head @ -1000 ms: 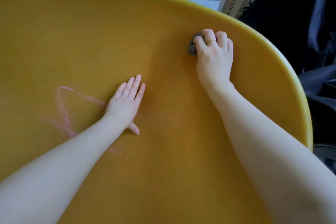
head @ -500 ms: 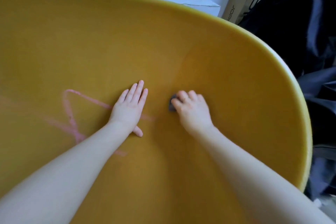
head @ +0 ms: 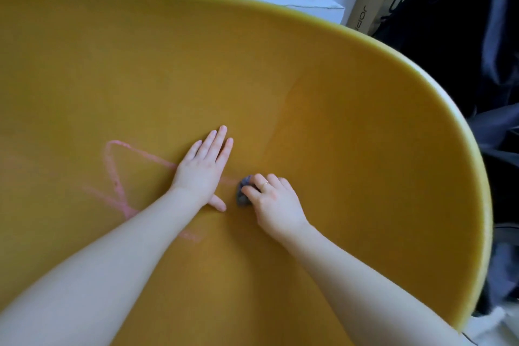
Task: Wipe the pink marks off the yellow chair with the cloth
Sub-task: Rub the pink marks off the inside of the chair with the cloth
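since a second ago the right hand [head: 276,202] has slid from the far right wall of the yellow chair [head: 365,126] down to its middle, its grip clenched on the dark cloth [head: 243,191], just beside the left thumb. left hand [head: 203,167] lies flat, grip released, covering part of the pink marks [head: 118,177]. bare seat lies open on the right up to the curved rim; boxes [head: 362,14] and dark fabric [head: 463,45] sit beyond it.

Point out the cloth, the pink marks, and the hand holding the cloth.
cloth [head: 242,191], head view: grey wad showing left of the fingers.
pink marks [head: 112,168], head view: left stroke of the triangle outline.
right hand [head: 276,202], head view: back of the hand.
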### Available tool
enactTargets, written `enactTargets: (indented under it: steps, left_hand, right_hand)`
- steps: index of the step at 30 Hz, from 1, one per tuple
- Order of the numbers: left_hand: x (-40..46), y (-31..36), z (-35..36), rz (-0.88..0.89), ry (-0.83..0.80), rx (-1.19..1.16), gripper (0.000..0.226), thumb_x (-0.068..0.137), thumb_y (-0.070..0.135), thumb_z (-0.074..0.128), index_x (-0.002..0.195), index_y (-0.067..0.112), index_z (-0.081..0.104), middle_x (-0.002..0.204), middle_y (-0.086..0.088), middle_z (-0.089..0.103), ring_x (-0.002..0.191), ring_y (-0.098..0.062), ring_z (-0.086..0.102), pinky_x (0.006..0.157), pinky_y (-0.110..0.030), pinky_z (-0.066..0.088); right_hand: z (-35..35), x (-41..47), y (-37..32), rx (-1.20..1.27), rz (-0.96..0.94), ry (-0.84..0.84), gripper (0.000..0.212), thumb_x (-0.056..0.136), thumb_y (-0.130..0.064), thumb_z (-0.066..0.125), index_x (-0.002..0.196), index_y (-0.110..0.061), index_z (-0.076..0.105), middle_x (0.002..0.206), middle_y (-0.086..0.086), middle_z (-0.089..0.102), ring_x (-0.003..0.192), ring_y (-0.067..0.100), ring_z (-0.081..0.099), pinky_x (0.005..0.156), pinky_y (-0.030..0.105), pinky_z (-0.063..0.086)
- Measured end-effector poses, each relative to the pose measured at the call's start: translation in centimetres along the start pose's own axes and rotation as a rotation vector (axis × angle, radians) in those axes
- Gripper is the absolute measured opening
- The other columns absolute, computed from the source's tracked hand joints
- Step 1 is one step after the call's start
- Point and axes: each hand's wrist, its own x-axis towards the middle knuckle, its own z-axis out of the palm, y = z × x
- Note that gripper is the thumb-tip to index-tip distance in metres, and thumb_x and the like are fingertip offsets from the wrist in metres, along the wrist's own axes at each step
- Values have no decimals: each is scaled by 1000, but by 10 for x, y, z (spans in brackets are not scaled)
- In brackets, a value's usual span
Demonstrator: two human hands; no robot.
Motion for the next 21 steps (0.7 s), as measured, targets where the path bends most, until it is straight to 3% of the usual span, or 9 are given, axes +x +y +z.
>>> enactTargets:
  steps: [4,7,9,11,12,15,18,21]
  left_hand:
    - [-1,-2,-7,33,-8,32,134,63,70,65,146,6,-18,151,-16,-29,144,-26,-16,116,-34,-4]
    - [1,-15,-21,89,17,118,126,67,73,57,148,8,-14,153,-16,-25,145,-26,-13,116,-35,-5]
    - [7,-31,-31,103,183,182,122,68,68,62,150,9,-6,156,-15,-15,146,-26,-3,117,-35,1]
    - [18,-48,-45,0,403,244,125,57,58,78,150,7,11,157,-18,2,145,-29,12,116,-37,11]
    - [23,-56,-51,-67,425,256,126,57,55,79,149,5,10,156,-19,2,145,-29,11,116,-37,10]
    - [41,-71,-58,-159,331,278,128,68,57,69,146,4,-18,154,-18,-19,145,-29,-8,116,-38,-3]
    - [49,-75,-54,-149,319,288,130,70,59,65,141,4,-29,153,-17,-25,144,-28,-13,116,-37,-4]
    - [49,-78,-51,-130,370,252,131,66,59,68,136,5,-29,154,-15,-20,145,-28,-9,117,-36,-1]
  right_hand:
    - [-31,31,49,-243,-163,11,36,80,-19,33,74,-17,69,78,3,64,64,23,55,60,31,26]
    - [-64,66,94,-431,-22,219,32,85,-16,37,83,-13,69,87,7,66,67,25,57,61,34,33]
    - [-82,87,117,-480,155,392,27,87,-11,41,96,-12,66,96,9,66,74,27,55,63,35,37]
    - [-84,103,120,-404,336,519,31,85,-4,42,107,-10,62,104,10,64,84,26,46,70,34,33]
    - [-79,109,115,-331,416,560,34,83,-3,40,109,-9,61,107,11,63,86,26,43,71,34,33]
    - [-55,132,89,-108,558,618,38,81,-3,35,107,-5,63,108,13,63,82,30,53,69,36,42]
    - [-34,162,57,-5,506,583,40,76,-2,35,101,-2,65,104,17,65,72,33,58,63,34,48]
    - [-24,173,28,14,358,480,35,76,-7,38,97,-5,66,102,15,66,69,32,57,58,33,46]
